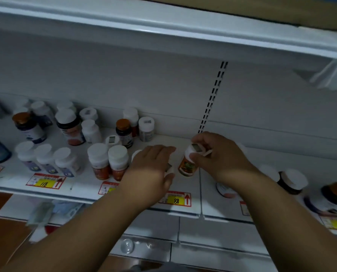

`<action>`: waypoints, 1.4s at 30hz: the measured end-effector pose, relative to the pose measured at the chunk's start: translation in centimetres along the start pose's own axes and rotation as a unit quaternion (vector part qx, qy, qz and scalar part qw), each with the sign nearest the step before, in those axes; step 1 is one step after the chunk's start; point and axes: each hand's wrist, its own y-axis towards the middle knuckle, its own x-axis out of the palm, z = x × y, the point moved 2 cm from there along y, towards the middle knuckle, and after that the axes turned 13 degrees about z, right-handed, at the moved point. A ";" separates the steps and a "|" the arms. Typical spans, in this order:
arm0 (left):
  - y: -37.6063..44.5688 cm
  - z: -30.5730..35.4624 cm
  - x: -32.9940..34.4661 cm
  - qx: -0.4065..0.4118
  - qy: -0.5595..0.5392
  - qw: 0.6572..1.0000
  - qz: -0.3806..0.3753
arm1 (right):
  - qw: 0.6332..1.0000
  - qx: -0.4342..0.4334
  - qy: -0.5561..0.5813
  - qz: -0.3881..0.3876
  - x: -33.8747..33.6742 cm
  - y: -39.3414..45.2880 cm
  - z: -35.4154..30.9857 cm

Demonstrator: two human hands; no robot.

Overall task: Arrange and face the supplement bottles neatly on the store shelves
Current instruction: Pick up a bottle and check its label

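Note:
On the white shelf (180,139), my right hand (220,158) grips the white cap of an orange-labelled supplement bottle (187,166), which stands slightly tilted. Just left of it, my left hand (154,165) lies palm down with straight fingers over another white-capped bottle (136,154), most of which it hides. Further left stand two matching orange-labelled bottles (100,163) side by side, and beyond them three white-capped bottles with purple labels (46,160).
Mixed bottles with white and brown caps (124,130) crowd the back left of the shelf. Dark bottles (292,181) stand at the right. Price tags (176,199) line the front edge. An upper shelf (163,26) overhangs. A lower shelf holds goods below.

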 end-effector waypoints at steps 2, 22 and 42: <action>0.7 -0.3 -0.2 0.077 0.068 0.994 -0.030 | 0.999 -0.004 -0.039 -0.029 1.7 -0.5 1.1; 3.1 -0.3 3.3 0.045 0.204 0.933 -0.292 | 0.992 -0.041 -0.044 -0.112 7.0 -2.4 3.6; 3.2 -13.5 -6.4 -0.028 -0.007 0.991 -0.130 | 0.961 0.001 -0.257 -0.097 16.4 12.9 -6.0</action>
